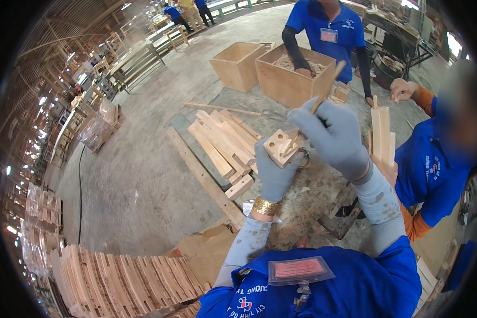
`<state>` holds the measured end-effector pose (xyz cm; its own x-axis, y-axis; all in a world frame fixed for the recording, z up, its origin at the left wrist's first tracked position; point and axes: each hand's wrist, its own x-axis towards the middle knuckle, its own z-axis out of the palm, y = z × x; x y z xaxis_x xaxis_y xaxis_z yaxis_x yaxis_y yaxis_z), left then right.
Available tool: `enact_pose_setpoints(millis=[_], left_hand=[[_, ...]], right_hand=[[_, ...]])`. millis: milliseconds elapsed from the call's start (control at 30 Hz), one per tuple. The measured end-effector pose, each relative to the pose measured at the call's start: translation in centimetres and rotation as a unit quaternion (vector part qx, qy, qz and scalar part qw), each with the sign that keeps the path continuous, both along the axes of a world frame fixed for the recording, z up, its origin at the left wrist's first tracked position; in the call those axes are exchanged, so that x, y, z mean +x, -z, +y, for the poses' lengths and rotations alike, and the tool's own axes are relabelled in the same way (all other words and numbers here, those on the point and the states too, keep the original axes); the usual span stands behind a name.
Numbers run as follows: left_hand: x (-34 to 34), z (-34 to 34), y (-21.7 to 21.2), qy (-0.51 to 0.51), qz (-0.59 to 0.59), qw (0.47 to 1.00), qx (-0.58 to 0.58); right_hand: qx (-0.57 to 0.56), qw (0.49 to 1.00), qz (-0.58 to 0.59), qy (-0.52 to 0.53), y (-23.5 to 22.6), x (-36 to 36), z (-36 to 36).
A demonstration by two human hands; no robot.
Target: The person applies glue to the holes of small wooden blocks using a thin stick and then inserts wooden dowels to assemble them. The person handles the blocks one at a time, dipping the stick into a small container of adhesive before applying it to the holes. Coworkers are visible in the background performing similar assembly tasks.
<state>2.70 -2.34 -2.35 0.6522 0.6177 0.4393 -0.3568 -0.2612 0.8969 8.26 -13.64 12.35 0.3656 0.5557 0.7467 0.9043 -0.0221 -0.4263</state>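
Just right of the frame's centre, your left hand [274,179] pinches a holed wooden block [279,150]; your right hand [331,130] is curled round a slim stick [329,86], its lower end at the block's drilled face.

Left-hand fabric glove [274,183]: plain blue-grey
Right-hand fabric glove [334,132]: the same blue-grey
Long fabric sleeves [379,199]: light grey, blotched darker grey
Metallic wrist band [265,206]: bright gold
Small squared wooden block [277,150]: pale cream, dark round holes
Slim straight stick [329,87]: tan-brown
Wearer's cloth shirt [365,275]: vivid blue, white-and-red print
Rectangular plastic badge [300,268]: pink card
Concrete floor [127,196]: mottled grey
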Motion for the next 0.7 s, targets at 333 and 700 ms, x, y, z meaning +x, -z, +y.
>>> enact_pose_setpoints(millis=[333,700], left_hand=[[0.2,1.2,4.4,-0.106,0.044,0.992,0.055],[1.6,-0.1,2.3,0.073,0.136,0.988,-0.016]], right_hand=[[0.236,0.894,0.371,-0.090,8.1,2.7,-2.8],[0.187,0.937,0.293,0.021,24.2,2.9,4.5]])
